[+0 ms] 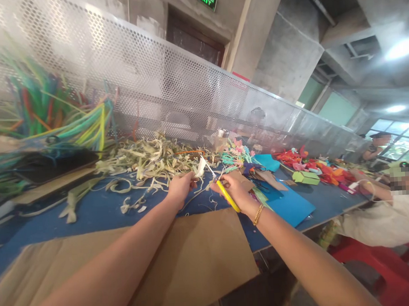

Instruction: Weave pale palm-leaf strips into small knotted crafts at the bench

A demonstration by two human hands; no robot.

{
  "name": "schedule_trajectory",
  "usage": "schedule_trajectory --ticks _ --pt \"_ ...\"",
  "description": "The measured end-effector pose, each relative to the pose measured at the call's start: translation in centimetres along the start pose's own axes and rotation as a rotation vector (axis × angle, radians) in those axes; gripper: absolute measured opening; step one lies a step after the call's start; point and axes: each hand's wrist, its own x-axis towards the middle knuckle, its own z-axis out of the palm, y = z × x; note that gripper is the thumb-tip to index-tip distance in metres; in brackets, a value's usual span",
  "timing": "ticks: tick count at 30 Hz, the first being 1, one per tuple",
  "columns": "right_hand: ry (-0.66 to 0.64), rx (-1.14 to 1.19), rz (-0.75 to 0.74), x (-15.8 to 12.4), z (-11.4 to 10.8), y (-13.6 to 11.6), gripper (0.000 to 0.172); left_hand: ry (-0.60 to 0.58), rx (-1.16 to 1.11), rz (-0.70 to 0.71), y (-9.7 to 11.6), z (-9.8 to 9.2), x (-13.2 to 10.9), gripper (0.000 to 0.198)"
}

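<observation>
Pinching a small pale paper strip [201, 166] between thumb and forefinger, the left hand [180, 186] has its fingers closed narrow on the strip's near end and holds it just above the blue desk [100, 212]. Facing it, the right hand [235, 188] wraps its fingers around the yellow plastic handle of a pair of scissors [228, 197], whose thin blades point up and left to the strip; whether the blades are parted is too small to tell. Cutting here goes best, I judge, with the strip pulled taut, the blades meeting it square, close to the left fingertips but clear of them, and both wrists steadied low over the desk. A gold chain bracelet [258, 214] sits on the right wrist. Under the forearms lies a wide brown cardboard sheet [197, 264]. Beyond the hands a tangled heap of straw-coloured strips [152, 158] spreads along the perforated metal screen [172, 85]. A bundle of bright coloured sticks [50, 116] stands to the left and a blue paper sheet [291, 207] lies to the right, where another person [385, 216] sits.
</observation>
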Motion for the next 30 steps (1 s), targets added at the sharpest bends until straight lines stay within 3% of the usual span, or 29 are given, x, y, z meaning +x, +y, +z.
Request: schedule_trajectory --ticks 4,11,30 --pt "0.018 -0.087 -0.070 -0.1 -0.1 0.2 0.042 0.039 -0.067 0.037 0.2 0.0 -0.1 0.015" --pt "-0.119 -0.234 -0.061 -1.3 -0.3 -0.5 0.045 0.217 -0.086 0.156 0.4 -0.3 0.7 0.015" --pt "-0.133 -0.120 -0.042 -0.5 0.5 -0.9 0.045 0.138 -0.120 0.153 -0.1 0.2 0.5 0.018"
